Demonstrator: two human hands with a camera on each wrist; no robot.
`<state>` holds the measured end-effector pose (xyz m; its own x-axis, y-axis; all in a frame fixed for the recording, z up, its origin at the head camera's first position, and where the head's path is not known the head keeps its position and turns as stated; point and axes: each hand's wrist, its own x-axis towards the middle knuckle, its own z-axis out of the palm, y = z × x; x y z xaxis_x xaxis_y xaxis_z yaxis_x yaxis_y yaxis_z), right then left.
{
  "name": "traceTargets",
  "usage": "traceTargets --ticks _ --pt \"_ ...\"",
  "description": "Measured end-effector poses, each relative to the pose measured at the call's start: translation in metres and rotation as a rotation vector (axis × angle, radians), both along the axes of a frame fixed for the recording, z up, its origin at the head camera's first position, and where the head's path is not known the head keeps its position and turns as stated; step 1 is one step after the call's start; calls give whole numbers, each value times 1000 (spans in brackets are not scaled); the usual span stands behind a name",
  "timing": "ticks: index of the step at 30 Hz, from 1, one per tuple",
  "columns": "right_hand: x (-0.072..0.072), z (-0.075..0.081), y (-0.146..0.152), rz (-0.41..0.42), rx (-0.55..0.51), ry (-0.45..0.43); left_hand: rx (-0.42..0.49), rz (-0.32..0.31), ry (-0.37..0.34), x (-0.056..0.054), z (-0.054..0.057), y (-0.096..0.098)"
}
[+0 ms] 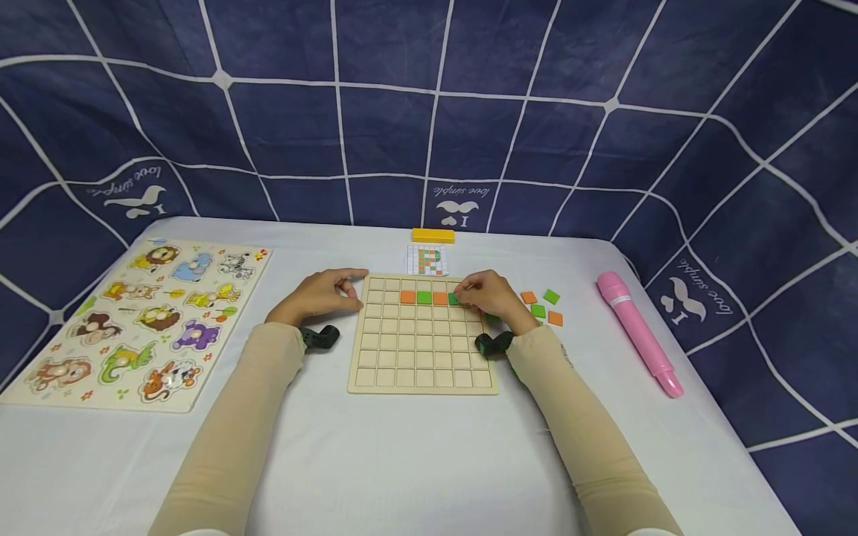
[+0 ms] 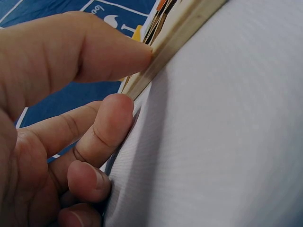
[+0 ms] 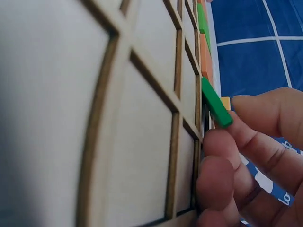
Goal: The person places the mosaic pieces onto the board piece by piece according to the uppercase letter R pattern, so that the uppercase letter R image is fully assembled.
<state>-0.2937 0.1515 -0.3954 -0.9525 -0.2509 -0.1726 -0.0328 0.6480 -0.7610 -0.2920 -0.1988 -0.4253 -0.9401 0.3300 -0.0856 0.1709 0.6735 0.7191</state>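
A wooden grid board (image 1: 406,361) lies flat on the table. My left hand (image 1: 325,296) rests at its upper left side, the thumb touching the board's edge in the left wrist view and the other fingers loosely bent. Over the board's upper right part, my right hand (image 1: 494,296) pinches a green tile (image 3: 217,105) at its end. This tile is tilted, with its far edge at a cell next to an orange tile (image 1: 441,298). Further left in the same row lie a green tile (image 1: 424,298) and another orange tile (image 1: 407,297).
Several loose green and orange tiles (image 1: 538,311) lie right of the board. Behind it are a pattern card (image 1: 427,260) and a yellow block (image 1: 433,236). An animal puzzle board (image 1: 161,324) lies at left, a pink microphone-shaped object (image 1: 637,327) at right.
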Motion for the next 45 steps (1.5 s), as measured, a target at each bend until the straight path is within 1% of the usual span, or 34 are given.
traceTargets --ticks 8,10,15,17,20,23,26,28,33,36,42,45 --pt "1 3 4 24 26 -31 4 1 -2 -1 -1 1" --pt "1 3 7 55 14 -29 4 -1 -1 -1 -1 0" --pt "1 3 21 164 -38 8 -3 -5 3 0 -1 0" --pt "2 4 28 192 -51 12 -5 -4 2 1 -1 0" --pt "7 7 39 217 -50 19 -8 -5 2 1 -1 0" --pt "12 9 51 255 -37 52 -9 -2 0 0 -1 0" --pt "19 10 64 276 -41 75 -10 0 -3 0 -2 -1" --pt "23 10 74 277 -57 73 -13 1 -3 -1 -2 -1" --pt "35 4 98 268 -108 52 -11 4 -6 -1 -3 -3" --pt "42 -2 112 278 -137 30 -9 1 -6 -1 -3 -3" --pt "54 -7 138 303 -225 -54 -15 -1 -4 -1 -3 -2" --pt "57 -7 148 287 -269 -94 -17 1 -8 -1 -2 -1"
